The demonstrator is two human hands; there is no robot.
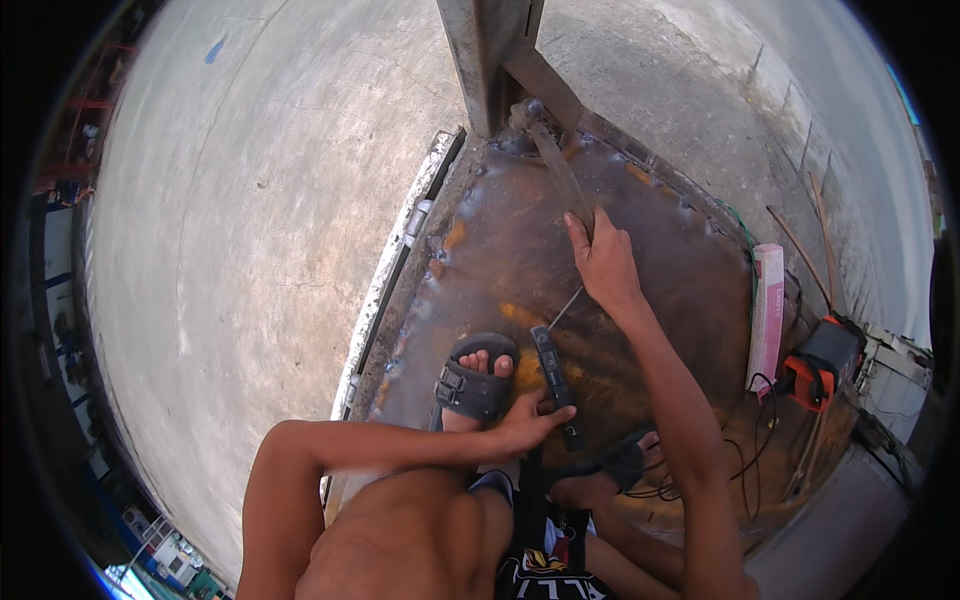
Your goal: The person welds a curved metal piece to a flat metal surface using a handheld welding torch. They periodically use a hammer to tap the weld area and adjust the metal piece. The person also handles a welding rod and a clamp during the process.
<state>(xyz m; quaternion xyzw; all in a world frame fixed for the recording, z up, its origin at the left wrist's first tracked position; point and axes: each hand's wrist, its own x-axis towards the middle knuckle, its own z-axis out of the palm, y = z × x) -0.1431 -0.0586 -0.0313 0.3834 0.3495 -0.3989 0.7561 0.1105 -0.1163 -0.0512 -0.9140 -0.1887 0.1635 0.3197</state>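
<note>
My right hand is closed on the handle of a rusty metal hammer-like tool, whose head is at the foot of an upright steel post. My left hand grips a black bar-shaped holder, with a thin rod angled up from it toward my right hand. Beneath both hands lies a brown steel plate with weld beads along its edges. My sandalled left foot rests on the plate; my other foot is partly hidden near my left hand.
An orange and black machine with cables sits at the right, beside a long pink box and some long thin rods. A white-edged rail runs along the plate's left side, with concrete floor beyond it.
</note>
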